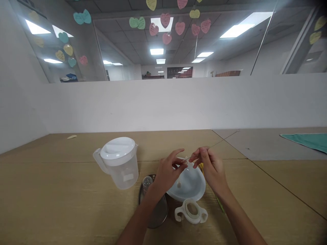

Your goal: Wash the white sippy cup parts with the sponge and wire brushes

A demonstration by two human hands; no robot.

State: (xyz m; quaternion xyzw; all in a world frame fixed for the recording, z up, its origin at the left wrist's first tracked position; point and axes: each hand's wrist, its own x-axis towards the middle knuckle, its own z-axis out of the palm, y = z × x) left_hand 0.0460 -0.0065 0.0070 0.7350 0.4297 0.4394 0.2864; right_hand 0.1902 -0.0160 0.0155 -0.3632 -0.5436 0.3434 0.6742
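Note:
A long thin stick slants up to the right from my right hand, whose fingers pinch it. Its lower end reaches the fingertips of my left hand, which are closed around something small and clear that I cannot make out. Both hands are above a white bowl with a small pale piece inside. Just in front of the bowl lies a white ring-shaped holder with two hooked sides. A dark oval metal tray, partly hidden by my left forearm, carries a small clear cup.
A clear lidded pitcher stands left of the tray. Something yellow and green lies partly hidden beside my right forearm. A teal cloth is at the far right, and a pale flat piece at the far left. A white wall rises behind.

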